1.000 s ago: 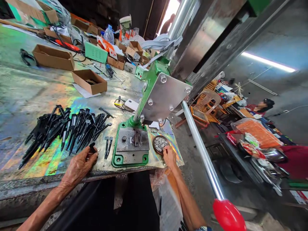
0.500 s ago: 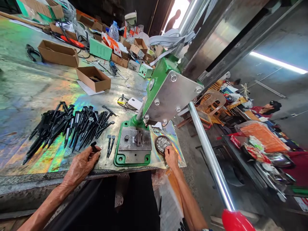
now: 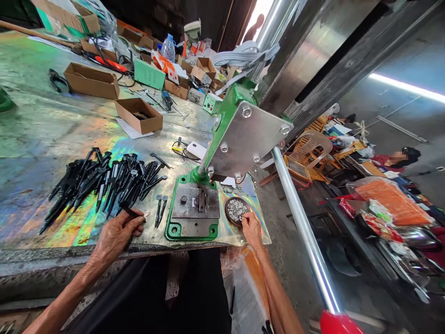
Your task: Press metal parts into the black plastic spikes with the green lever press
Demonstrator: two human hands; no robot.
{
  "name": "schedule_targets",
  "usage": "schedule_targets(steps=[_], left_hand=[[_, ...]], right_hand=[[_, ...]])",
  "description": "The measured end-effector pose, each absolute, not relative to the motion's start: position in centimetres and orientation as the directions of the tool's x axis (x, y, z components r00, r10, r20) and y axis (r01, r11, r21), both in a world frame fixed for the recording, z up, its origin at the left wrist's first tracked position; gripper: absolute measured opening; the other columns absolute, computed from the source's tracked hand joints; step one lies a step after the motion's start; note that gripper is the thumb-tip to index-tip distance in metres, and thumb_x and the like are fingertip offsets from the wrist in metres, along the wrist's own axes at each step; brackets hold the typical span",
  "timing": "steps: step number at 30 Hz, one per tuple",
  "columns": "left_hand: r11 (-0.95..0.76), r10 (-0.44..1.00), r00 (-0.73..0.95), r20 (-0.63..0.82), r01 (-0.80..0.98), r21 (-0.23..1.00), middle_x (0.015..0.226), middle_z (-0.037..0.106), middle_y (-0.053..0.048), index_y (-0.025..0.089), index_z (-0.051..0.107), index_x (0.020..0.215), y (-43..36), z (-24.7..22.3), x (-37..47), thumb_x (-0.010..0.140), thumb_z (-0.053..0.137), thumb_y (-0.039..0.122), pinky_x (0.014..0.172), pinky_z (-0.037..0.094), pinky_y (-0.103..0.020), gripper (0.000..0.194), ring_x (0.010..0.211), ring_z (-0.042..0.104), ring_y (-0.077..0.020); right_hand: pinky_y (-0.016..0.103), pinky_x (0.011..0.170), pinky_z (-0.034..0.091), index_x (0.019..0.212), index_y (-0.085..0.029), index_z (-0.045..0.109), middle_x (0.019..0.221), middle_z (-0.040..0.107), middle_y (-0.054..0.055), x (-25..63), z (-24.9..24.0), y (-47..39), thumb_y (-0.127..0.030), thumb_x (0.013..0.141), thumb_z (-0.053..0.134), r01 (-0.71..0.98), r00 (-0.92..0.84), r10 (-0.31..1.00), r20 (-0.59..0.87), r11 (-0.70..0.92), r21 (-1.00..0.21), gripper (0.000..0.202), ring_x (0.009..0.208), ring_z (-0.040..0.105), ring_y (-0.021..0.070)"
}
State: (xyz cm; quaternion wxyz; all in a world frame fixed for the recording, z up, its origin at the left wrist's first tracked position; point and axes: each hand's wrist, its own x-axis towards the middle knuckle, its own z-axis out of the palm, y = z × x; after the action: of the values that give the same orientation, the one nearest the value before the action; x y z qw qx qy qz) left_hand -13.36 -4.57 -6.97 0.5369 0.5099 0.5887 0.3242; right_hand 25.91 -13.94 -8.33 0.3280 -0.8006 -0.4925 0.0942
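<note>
My left hand [image 3: 116, 235] rests near the table's front edge, its fingers closed on a black stake-like piece [image 3: 127, 209]. Many similar black pieces [image 3: 86, 181] lie heaped just beyond it, and two more [image 3: 160, 211] lie side by side to its right. My right hand [image 3: 252, 232] pinches at the rim of a round dish [image 3: 227, 217] full of small silvery metal parts [image 3: 237, 208]; whatever is between those fingertips is too small to make out. Between both hands stands a green hand press [image 3: 192, 233] with a steel plate on its base.
The press's long steel lever [image 3: 302, 222] with a red knob [image 3: 339, 322] slants down on the right. Cardboard boxes [image 3: 139, 116], a green device [image 3: 149, 74] and cables clutter the back. A person [image 3: 385, 160] sits at a far table on the right.
The black piece in my left hand has tilted, its head now pointing left. My right hand has stayed at the dish, fingers shifted slightly along its rim. The view has moved slightly.
</note>
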Motion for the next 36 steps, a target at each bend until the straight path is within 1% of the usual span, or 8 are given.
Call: schedule_targets(steps=[3, 5, 9, 12, 16, 21, 32, 36], left_hand=[[0.314, 0.947, 0.062, -0.316, 0.033, 0.949, 0.065, 0.063, 0.000, 0.016, 0.055, 0.089, -5.1, -5.2, -12.7, 0.068, 0.068, 0.036, 0.060, 0.052, -0.027, 0.032, 0.058, 0.059, -0.0154], [0.306, 0.950, 0.109, -0.292, -0.145, 0.941, 0.071, 0.064, -0.001, 0.015, 0.057, 0.087, -5.8, -3.7, -12.0, 0.067, 0.072, 0.036, 0.058, 0.052, -0.025, 0.033, 0.060, 0.060, -0.0141], [0.398, 0.911, 0.275, -0.307, -0.395, 0.828, 0.070, 0.063, -0.001, 0.012, 0.060, 0.081, -7.4, -0.8, -9.4, 0.065, 0.077, 0.033, 0.052, 0.052, -0.021, 0.031, 0.059, 0.060, -0.0116], [0.496, 0.858, 0.404, -0.315, -0.497, 0.712, 0.072, 0.064, -0.002, 0.012, 0.061, 0.078, -8.5, 0.5, -7.3, 0.062, 0.080, 0.031, 0.048, 0.052, -0.022, 0.031, 0.056, 0.059, -0.0115], [0.587, 0.801, 0.515, -0.306, -0.574, 0.571, 0.069, 0.063, -0.001, 0.012, 0.061, 0.077, -9.7, 0.9, -5.6, 0.063, 0.080, 0.028, 0.047, 0.051, -0.021, 0.029, 0.053, 0.058, -0.0103], [0.633, 0.767, 0.578, -0.280, -0.609, 0.478, 0.061, 0.060, 0.000, 0.012, 0.061, 0.079, -10.2, 0.6, -5.5, 0.067, 0.078, 0.026, 0.048, 0.049, -0.018, 0.025, 0.053, 0.057, -0.0091], [0.607, 0.778, 0.594, -0.205, -0.627, 0.489, 0.061, 0.060, -0.001, 0.013, 0.062, 0.079, -10.1, -0.1, -6.1, 0.071, 0.075, 0.030, 0.050, 0.048, -0.018, 0.023, 0.052, 0.057, -0.0092], [0.585, 0.794, 0.579, -0.188, -0.641, 0.498, 0.068, 0.062, -0.002, 0.012, 0.062, 0.078, -10.1, -0.1, -6.4, 0.069, 0.076, 0.030, 0.049, 0.048, -0.018, 0.024, 0.054, 0.057, -0.0089]], right_hand=[[0.032, 0.065, 0.042, 0.073, -0.018, 0.052, 0.068, 0.051, -0.001, 24.8, -6.6, -14.1, -0.043, 0.085, 0.054, 0.646, 0.504, 0.852, 0.144, -0.261, -0.717, 0.027, 0.064, 0.051, 0.0153], [0.031, 0.057, 0.040, 0.075, -0.020, 0.051, 0.065, 0.049, -0.001, 23.3, -5.3, -14.3, -0.044, 0.083, 0.052, 0.566, 0.481, 0.871, 0.098, -0.224, -0.793, 0.025, 0.059, 0.047, 0.0155], [0.026, 0.043, 0.033, 0.083, -0.021, 0.050, 0.056, 0.041, -0.006, 18.0, -2.4, -14.8, -0.045, 0.085, 0.047, 0.372, 0.346, 0.938, -0.020, -0.156, -0.915, 0.024, 0.045, 0.037, 0.0124], [0.024, 0.042, 0.032, 0.082, -0.021, 0.049, 0.064, 0.046, -0.004, 13.3, -0.3, -15.2, -0.042, 0.087, 0.046, 0.253, 0.241, 0.967, -0.079, -0.141, -0.957, 0.022, 0.044, 0.037, 0.0093], [0.023, 0.041, 0.030, 0.081, -0.020, 0.049, 0.058, 0.042, -0.006, 9.2, 1.8, -15.3, -0.040, 0.089, 0.047, 0.110, 0.075, 0.986, -0.152, -0.159, -0.981, 0.022, 0.043, 0.036, 0.0084], [0.022, 0.041, 0.028, 0.083, -0.019, 0.052, 0.067, 0.053, -0.003, 7.8, 3.1, -15.5, -0.036, 0.090, 0.050, -0.046, -0.016, 0.988, -0.150, -0.151, -0.987, 0.018, 0.044, 0.035, 0.0066], [0.022, 0.038, 0.028, 0.079, -0.018, 0.052, 0.066, 0.055, -0.001, 7.0, 4.1, -15.2, -0.037, 0.086, 0.054, 0.001, -0.020, 0.982, -0.190, -0.190, -0.982, 0.020, 0.043, 0.035, 0.0067], [0.022, 0.038, 0.028, 0.078, -0.019, 0.051, 0.062, 0.052, -0.002, 6.9, 4.2, -15.0, -0.037, 0.086, 0.053, 0.016, -0.038, 0.982, -0.187, -0.186, -0.982, 0.020, 0.042, 0.034, 0.0071]])
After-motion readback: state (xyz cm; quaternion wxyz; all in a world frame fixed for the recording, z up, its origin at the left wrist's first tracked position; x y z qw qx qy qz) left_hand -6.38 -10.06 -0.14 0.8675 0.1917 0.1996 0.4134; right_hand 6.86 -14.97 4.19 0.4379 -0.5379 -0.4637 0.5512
